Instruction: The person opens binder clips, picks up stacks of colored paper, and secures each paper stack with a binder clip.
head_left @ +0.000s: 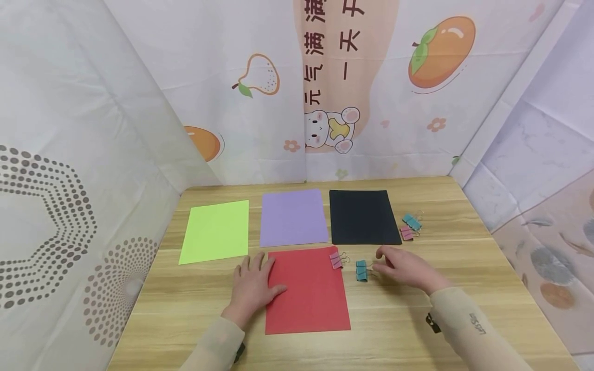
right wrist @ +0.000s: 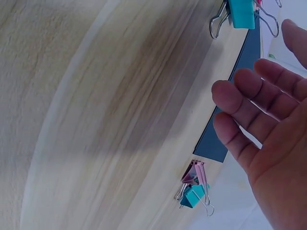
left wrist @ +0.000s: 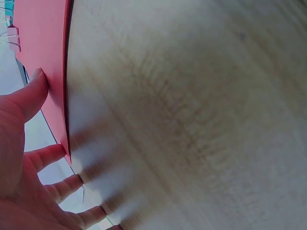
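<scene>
A red square sheet (head_left: pixel 307 293) lies at the front middle of the table. My left hand (head_left: pixel 252 286) rests at its left edge with fingers spread and the thumb on the red surface. A pink binder clip (head_left: pixel 336 260) sits at the sheet's upper right corner. Just right of the sheet lies a teal binder clip (head_left: pixel 361 270), its wire handles pointing right. My right hand (head_left: pixel 408 268) is beside those handles, its fingers loosely bent. In the right wrist view a gap shows between the fingers and the teal clip (right wrist: pixel 242 14), and nothing is held.
Behind the red sheet lie a lime green sheet (head_left: pixel 215 230), a purple sheet (head_left: pixel 294 217) and a black sheet (head_left: pixel 363 216) in a row. Another teal clip (head_left: pixel 411 222) and another pink clip (head_left: pixel 407 233) lie right of the black one. Printed curtains (head_left: pixel 260 118) hang around the wooden table (head_left: pixel 394 330).
</scene>
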`<state>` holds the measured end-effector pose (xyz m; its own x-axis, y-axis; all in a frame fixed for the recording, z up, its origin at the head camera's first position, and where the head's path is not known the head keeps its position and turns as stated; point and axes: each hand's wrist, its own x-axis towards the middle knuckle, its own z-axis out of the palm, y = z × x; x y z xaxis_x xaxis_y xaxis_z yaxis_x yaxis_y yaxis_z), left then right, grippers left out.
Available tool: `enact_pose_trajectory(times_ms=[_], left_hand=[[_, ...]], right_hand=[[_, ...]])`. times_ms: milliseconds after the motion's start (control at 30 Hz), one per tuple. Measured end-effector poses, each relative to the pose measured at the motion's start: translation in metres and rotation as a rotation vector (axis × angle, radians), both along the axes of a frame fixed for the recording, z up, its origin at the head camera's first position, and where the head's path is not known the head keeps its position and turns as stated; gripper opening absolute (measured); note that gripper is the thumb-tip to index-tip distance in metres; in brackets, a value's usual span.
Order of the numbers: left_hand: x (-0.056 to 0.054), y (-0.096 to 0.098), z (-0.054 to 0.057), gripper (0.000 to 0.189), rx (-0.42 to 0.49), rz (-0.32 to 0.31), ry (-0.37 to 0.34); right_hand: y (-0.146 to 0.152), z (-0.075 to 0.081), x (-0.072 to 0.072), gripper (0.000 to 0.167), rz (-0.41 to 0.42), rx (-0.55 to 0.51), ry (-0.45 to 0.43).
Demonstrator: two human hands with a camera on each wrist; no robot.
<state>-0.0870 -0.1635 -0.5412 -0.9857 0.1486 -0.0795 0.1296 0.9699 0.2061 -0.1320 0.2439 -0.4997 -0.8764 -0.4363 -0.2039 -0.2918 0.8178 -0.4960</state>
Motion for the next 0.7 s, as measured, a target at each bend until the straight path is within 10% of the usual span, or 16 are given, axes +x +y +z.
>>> enact_pose_trajectory(times_ms=[700], left_hand=[[-0.001, 0.0, 0.0, 0.085, -0.001, 0.001, -0.009]], right_hand=[[-0.012, -0.002, 0.001, 0.014, 0.03, 0.035, -0.01]])
